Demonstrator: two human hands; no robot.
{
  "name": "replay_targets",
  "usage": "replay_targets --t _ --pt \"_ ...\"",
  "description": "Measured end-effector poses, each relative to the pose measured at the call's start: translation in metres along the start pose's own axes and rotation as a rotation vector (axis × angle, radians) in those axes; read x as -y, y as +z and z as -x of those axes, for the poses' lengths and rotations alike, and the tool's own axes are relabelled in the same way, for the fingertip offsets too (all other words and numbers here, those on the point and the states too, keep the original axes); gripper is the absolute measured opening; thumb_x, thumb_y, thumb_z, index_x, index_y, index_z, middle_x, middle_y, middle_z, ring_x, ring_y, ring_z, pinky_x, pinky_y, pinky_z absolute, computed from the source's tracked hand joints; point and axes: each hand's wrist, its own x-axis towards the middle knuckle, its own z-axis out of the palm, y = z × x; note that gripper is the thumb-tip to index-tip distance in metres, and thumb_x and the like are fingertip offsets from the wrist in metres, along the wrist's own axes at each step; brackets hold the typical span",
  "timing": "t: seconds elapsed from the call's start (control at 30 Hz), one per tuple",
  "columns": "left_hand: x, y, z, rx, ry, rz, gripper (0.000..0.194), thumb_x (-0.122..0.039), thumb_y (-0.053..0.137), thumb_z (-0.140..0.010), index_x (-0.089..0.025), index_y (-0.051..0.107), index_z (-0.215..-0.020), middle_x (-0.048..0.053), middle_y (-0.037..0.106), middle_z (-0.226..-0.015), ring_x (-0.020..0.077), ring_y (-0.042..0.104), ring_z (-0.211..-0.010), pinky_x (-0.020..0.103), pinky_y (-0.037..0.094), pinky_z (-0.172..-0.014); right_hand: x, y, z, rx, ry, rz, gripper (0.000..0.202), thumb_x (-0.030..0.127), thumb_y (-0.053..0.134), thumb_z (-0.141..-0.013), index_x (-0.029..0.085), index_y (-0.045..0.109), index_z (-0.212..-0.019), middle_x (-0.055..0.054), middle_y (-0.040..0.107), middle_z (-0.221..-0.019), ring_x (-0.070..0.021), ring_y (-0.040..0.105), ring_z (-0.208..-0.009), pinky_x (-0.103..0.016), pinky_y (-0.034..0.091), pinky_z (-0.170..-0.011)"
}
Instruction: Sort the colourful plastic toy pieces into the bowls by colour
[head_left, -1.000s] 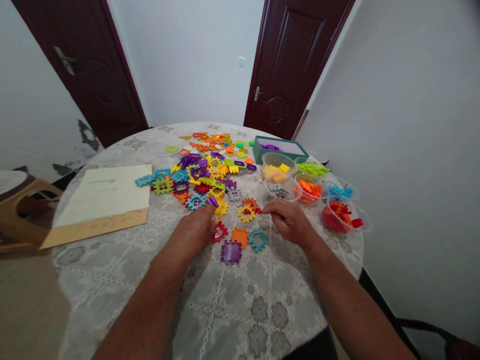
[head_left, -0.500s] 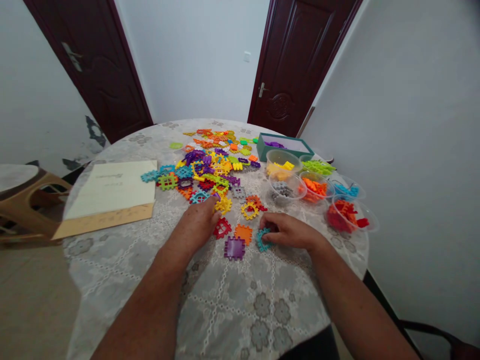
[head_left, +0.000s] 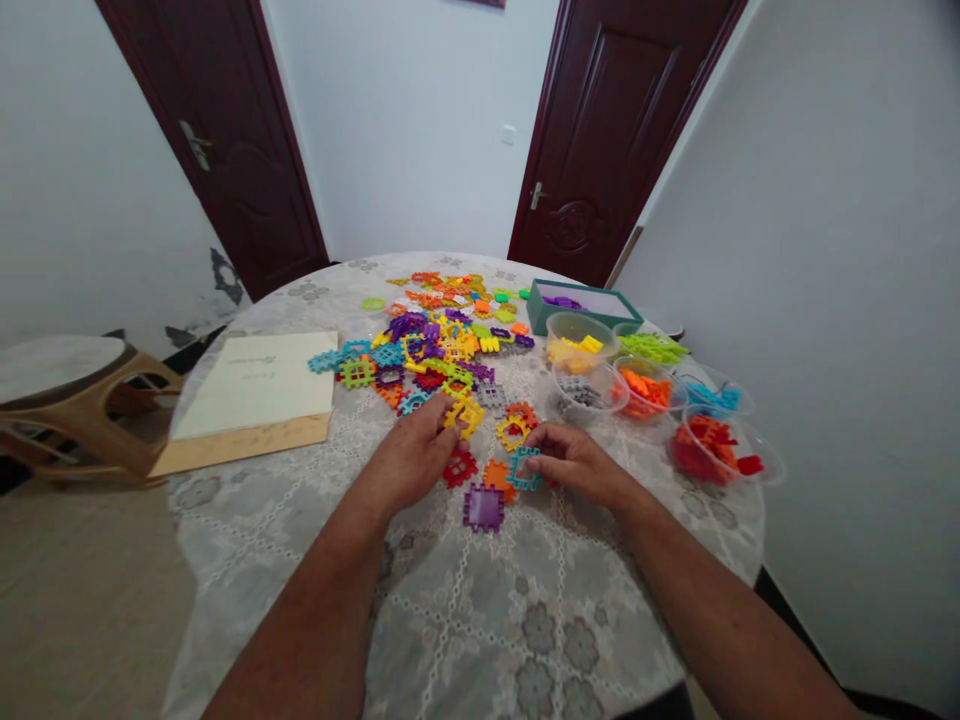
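Observation:
My left hand is closed on a yellow building tile with notched edges, at the near side of a mixed heap of tiles. Between the fingers and thumb of my right hand is a blue square frame tile, tilted up from the tablecloth. Between the hands lie a red tile, an orange tile and, nearest me, a solid purple tile. A yellow ring-like tile rests just beyond my right fingers.
To the right stand clear tubs of sorted pieces, among them a red tub, an orange tub and a grey tub. A green box holds purple pieces. At left lies a paper folder on the patterned tablecloth.
My right hand has raised the blue tile off the cloth and tilted it. My left hand now has the yellow tile in its fingers. The whole view has shifted slightly.

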Motion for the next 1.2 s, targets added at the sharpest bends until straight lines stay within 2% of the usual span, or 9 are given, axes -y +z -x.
replay_targets --t 0.07,0.13,0.27,0.47,0.73,0.97,1.1,1.2 --pt "-0.003 -0.001 0.000 0.027 -0.047 0.092 0.020 -0.032 0.047 -0.097 -0.022 0.057 -0.111 0.005 0.076 -0.092 0.0218 0.074 -0.085 0.032 0.052 -0.075 -0.002 0.002 -0.001 0.000 0.006 -0.007 0.033 0.047 0.077 -0.086 0.020 0.066 -0.102 -0.001 0.069 -0.084 -0.0088 0.054 -0.056 -0.022 0.044 -0.050" --pt "-0.004 -0.001 0.000 0.011 -0.068 0.154 0.018 -0.033 0.049 -0.096 -0.023 0.056 -0.109 0.003 0.076 -0.086 0.0212 0.075 -0.083 0.031 0.050 -0.072 -0.004 0.003 -0.001 0.010 0.010 0.014 0.033 0.046 0.075 -0.088 0.019 0.067 -0.104 -0.002 0.071 -0.086 -0.0093 0.055 -0.056 -0.023 0.045 -0.051" --pt "-0.004 -0.001 0.000 -0.053 -0.063 0.211 0.019 -0.040 0.052 -0.096 -0.023 0.058 -0.104 0.004 0.076 -0.085 0.0217 0.076 -0.083 0.030 0.051 -0.068 -0.006 0.003 0.000 0.059 -0.003 0.132 0.029 0.044 0.073 -0.090 0.018 0.070 -0.102 -0.002 0.070 -0.083 -0.0103 0.056 -0.059 -0.023 0.044 -0.052" --pt "-0.004 -0.001 -0.001 -0.136 -0.082 0.271 0.024 -0.043 0.054 -0.096 -0.022 0.060 -0.106 0.004 0.076 -0.086 0.0211 0.075 -0.082 0.030 0.053 -0.068 -0.002 -0.002 0.000 0.006 -0.197 0.423 0.020 0.036 0.067 -0.095 0.019 0.075 -0.103 -0.004 0.072 -0.092 -0.0159 0.062 -0.078 -0.027 0.047 -0.068" --pt "-0.009 -0.002 0.000 -0.165 -0.115 0.234 0.033 -0.045 0.054 -0.095 -0.020 0.063 -0.116 0.003 0.075 -0.083 0.0201 0.074 -0.075 0.031 0.054 -0.068 0.001 -0.014 0.001 -0.008 -0.332 0.625 0.019 0.027 0.061 -0.097 0.021 0.074 -0.109 -0.007 0.073 -0.099 -0.0201 0.065 -0.092 -0.033 0.048 -0.084" --pt "-0.007 -0.002 -0.004 -0.158 -0.130 0.231 0.035 -0.045 0.054 -0.095 -0.019 0.064 -0.115 0.003 0.074 -0.080 0.0199 0.073 -0.073 0.032 0.056 -0.068 -0.002 -0.015 0.001 0.000 -0.326 0.649 0.019 0.025 0.062 -0.096 0.020 0.074 -0.110 -0.007 0.073 -0.102 -0.0203 0.065 -0.093 -0.034 0.048 -0.086" --pt "-0.014 -0.007 -0.006 -0.108 -0.142 0.316 0.035 -0.046 0.058 -0.093 -0.018 0.063 -0.114 0.003 0.075 -0.083 0.0196 0.072 -0.072 0.032 0.058 -0.066 -0.008 -0.017 0.000 -0.070 -0.267 0.622 0.026 0.026 0.065 -0.094 0.020 0.073 -0.118 -0.008 0.073 -0.105 -0.0203 0.065 -0.091 -0.034 0.048 -0.083" --pt "-0.024 -0.018 -0.006 -0.079 -0.120 0.347 0.036 -0.046 0.060 -0.091 -0.019 0.063 -0.115 0.003 0.074 -0.083 0.0195 0.073 -0.074 0.032 0.060 -0.067 -0.012 -0.018 -0.001 -0.134 -0.222 0.630 0.031 0.028 0.065 -0.093 0.020 0.071 -0.122 -0.007 0.072 -0.101 -0.0189 0.063 -0.084 -0.032 0.048 -0.077"
